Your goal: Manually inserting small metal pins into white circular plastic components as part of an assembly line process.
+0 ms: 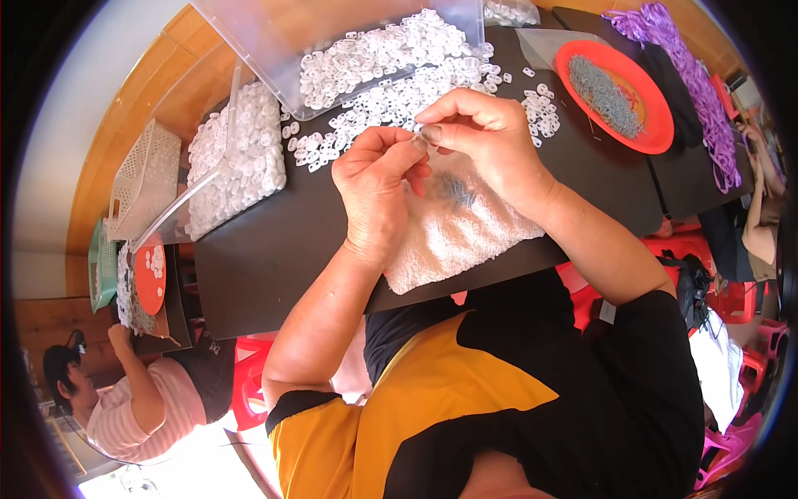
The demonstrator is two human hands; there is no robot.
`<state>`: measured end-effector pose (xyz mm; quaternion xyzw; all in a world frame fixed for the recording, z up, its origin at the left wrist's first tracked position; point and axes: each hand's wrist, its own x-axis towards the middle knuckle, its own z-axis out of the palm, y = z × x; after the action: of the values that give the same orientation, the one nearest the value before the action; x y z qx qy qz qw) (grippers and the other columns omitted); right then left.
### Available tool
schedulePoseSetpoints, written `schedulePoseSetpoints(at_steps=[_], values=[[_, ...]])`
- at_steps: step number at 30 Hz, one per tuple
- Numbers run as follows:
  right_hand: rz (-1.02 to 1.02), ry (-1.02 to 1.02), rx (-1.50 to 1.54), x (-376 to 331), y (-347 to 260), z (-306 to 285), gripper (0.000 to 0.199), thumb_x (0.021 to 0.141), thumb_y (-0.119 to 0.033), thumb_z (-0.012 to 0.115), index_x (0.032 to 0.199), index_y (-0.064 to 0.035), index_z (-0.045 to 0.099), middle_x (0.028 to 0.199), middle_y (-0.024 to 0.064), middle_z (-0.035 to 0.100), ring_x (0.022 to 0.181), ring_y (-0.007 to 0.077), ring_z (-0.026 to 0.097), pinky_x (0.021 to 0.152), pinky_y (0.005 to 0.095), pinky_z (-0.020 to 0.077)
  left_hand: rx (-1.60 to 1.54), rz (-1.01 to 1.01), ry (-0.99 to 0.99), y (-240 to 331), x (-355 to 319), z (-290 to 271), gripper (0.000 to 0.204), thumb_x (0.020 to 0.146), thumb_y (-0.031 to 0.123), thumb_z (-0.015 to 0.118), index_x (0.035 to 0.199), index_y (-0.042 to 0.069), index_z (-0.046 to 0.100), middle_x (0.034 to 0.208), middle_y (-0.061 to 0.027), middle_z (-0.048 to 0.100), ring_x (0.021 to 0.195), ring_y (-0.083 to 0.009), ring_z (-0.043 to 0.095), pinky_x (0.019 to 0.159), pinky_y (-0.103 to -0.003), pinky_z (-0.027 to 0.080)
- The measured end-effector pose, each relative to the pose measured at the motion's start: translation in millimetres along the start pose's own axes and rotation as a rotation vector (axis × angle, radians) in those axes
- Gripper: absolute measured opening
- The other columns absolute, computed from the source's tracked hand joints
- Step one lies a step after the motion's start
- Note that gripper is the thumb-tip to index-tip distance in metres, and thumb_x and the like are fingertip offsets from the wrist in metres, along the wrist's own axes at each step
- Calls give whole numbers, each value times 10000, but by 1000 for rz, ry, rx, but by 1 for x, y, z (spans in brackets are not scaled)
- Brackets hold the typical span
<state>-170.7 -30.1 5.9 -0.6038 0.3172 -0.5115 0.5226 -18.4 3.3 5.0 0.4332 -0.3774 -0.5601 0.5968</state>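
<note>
Purple bundle (692, 79) far right; green basket (101, 274) far left.

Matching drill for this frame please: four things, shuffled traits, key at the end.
Things
1. left hand
2. round tray
3. cloth
4. strand bundle

Traits
A. pale, just in front of the yellow-and-black shirt
B. fingers bent, close beside the right hand
C. purple, toward the upper right of the view
D. red-orange, holding a heap of grey pieces

Pairs: 1-B, 2-D, 3-A, 4-C
</note>
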Motion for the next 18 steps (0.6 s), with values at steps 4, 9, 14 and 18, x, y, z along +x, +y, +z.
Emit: schedulePoseSetpoints(at_steps=[4,9,14,18], values=[[22,-17,35,0,-3,-1,89,861,-4,664,944,13,689,868,40,679,782,87,621,707,243,522,-11,1,-16,-2,1,-3,69,845,31,665,868,-23,630,739,-74,646,594,-124,583,512,-251,457],[82,2,33,8,-7,-16,100,862,-39,667,946,10,691,864,53,678,762,104,632,691,244,526,-16,48,-81,0,-1,2,145,851,0,683,972,-32,611,823,-100,659,661,-160,616,557,-270,483],[166,-47,125,8,-14,-20,182,864,-16,656,1040,30,655,881,59,678,788,112,638,701,247,517,26,140,-156,-2,0,1,191,842,-34,687,1014,-29,605,910,-110,673,692,-163,629,558,-270,492],[175,-55,108,6,-17,-18,197,864,-8,649,1057,31,648,897,58,679,793,111,640,701,246,516,-14,90,-130,1,-1,3,209,832,-37,708,1015,-19,607,865,-74,654,690,-125,614,546,-237,499]])
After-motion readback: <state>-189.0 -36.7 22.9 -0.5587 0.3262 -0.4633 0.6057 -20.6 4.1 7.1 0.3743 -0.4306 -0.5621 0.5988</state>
